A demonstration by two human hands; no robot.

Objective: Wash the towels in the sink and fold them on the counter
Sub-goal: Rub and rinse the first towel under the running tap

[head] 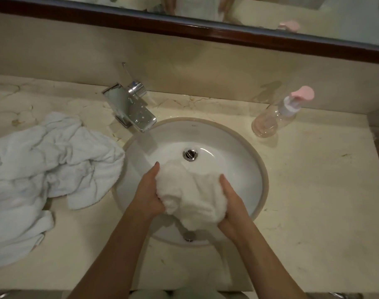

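Left hand [148, 194] and right hand [231, 203] squeezed a bunched white towel [189, 195] over the sink [244, 147], likely wringing | crumpled towels [44, 169] waited at tabletop [313, 190] left edge.

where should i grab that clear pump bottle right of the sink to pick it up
Judging by its pose, grip the pump bottle around its clear body, coming from the sink side. It leans away toward the wall, with the pink pump head overhanging, so the head makes a poor handle.
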